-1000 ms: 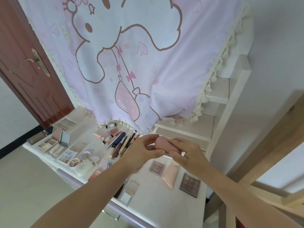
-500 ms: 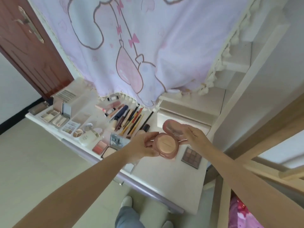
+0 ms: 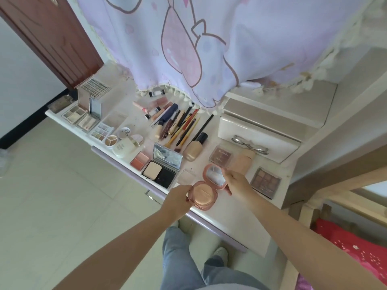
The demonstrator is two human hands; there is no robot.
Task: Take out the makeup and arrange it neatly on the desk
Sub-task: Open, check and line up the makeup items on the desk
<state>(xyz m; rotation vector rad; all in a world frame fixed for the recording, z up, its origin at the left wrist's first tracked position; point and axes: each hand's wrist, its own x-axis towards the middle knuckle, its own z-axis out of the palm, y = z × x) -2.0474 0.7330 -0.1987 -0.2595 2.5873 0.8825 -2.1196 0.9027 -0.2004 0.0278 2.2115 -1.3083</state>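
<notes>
A round pink cushion compact [image 3: 202,195] lies open just above the white desk [image 3: 247,222] near its front edge. My left hand [image 3: 176,200] grips its base with the peach puff showing. My right hand [image 3: 237,183] holds the mirrored lid [image 3: 215,176] tilted back. Around it lie a black powder compact [image 3: 162,169], a brown eyeshadow palette [image 3: 265,182], a peach tube [image 3: 243,161], a beige foundation bottle [image 3: 193,150] and a small pink palette [image 3: 221,156].
Several brushes and pencils [image 3: 180,126] lie in a row at the desk's middle. More palettes [image 3: 83,119] and a white jar [image 3: 123,146] fill the left end. Glasses [image 3: 250,145] rest on a white box. A pink curtain [image 3: 209,38] hangs behind.
The compact was closed between both hands a second ago. It now stands open, lowered close to the desk's front edge. My view has tipped downward.
</notes>
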